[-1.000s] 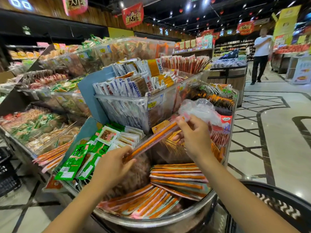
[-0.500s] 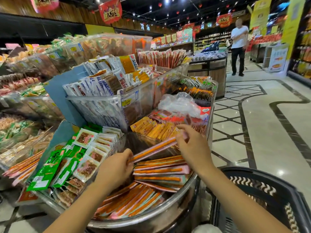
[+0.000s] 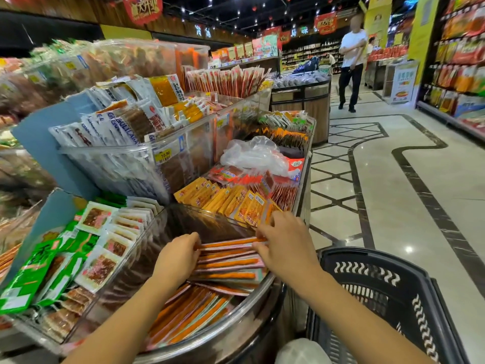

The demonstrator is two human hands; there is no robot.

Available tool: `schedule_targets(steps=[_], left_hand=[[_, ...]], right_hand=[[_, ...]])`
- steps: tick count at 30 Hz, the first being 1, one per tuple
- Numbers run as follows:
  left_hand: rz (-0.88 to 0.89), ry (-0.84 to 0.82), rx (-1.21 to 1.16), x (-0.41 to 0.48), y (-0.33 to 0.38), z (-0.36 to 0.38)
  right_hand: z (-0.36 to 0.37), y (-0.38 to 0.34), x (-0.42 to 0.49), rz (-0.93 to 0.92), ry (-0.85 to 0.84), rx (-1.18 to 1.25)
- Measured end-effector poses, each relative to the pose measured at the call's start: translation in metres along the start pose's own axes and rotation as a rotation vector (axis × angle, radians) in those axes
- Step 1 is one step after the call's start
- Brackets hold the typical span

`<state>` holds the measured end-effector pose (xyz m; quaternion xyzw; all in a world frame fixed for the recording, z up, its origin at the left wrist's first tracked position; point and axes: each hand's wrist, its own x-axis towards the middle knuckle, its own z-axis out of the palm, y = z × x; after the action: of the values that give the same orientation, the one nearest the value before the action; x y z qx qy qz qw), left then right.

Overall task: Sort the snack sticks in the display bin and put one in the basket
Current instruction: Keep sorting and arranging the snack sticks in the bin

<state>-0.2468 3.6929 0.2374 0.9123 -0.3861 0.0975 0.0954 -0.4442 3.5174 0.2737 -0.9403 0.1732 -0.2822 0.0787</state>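
One snack stick [image 3: 228, 243] is pinched endwise by left hand [image 3: 178, 258] and right hand [image 3: 286, 248], one basket [image 3: 367, 266] seen beside the latter.

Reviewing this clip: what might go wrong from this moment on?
The left hand and right hand pinch one stick only by its ends, low over the stack; it may slip and land crooked among the others. The basket stands outside the bin rim, so a loose carry might drop the stick in the gap between them.
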Motion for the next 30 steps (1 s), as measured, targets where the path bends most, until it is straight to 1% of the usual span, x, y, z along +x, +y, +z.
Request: schedule_targets(steps=[5, 8, 11, 15, 18, 20, 22, 25, 27, 28, 30], left_hand=[[0.042, -0.109, -0.059, -0.003, -0.002, 0.006], [0.065, -0.092, -0.102, -0.006, -0.003, -0.006], [0.118, 0.052, -0.149, -0.013, -0.005, -0.030], [0.160, 0.267, -0.151, -0.027, -0.023, -0.073], [0.132, 0.388, -0.150, -0.041, -0.054, -0.087], [0.099, 0.435, -0.146, -0.052, -0.075, -0.086], [0.046, 0.413, -0.145, -0.062, -0.094, -0.082], [-0.038, 0.290, -0.142, -0.071, -0.112, -0.073], [-0.062, 0.265, -0.171, -0.072, -0.115, -0.068], [-0.072, 0.271, -0.184, -0.071, -0.115, -0.067], [-0.093, 0.288, -0.208, -0.071, -0.115, -0.065]], right_hand=[[0.007, -0.001, 0.000, 0.004, -0.015, -0.074], [0.006, -0.005, 0.001, 0.008, -0.020, -0.069], [0.004, -0.017, 0.004, -0.030, 0.026, -0.048], [0.004, -0.044, 0.009, -0.125, 0.027, 0.026], [0.012, -0.068, 0.011, -0.168, 0.012, 0.066], [0.022, -0.086, 0.012, -0.205, -0.037, 0.076], [0.033, -0.103, 0.013, -0.261, -0.137, 0.103], [0.048, -0.128, 0.018, -0.372, -0.392, 0.181], [0.059, -0.146, 0.021, -0.460, -0.549, 0.198], [0.065, -0.154, 0.023, -0.495, -0.595, 0.189], [0.076, -0.167, 0.024, -0.554, -0.624, 0.130]])
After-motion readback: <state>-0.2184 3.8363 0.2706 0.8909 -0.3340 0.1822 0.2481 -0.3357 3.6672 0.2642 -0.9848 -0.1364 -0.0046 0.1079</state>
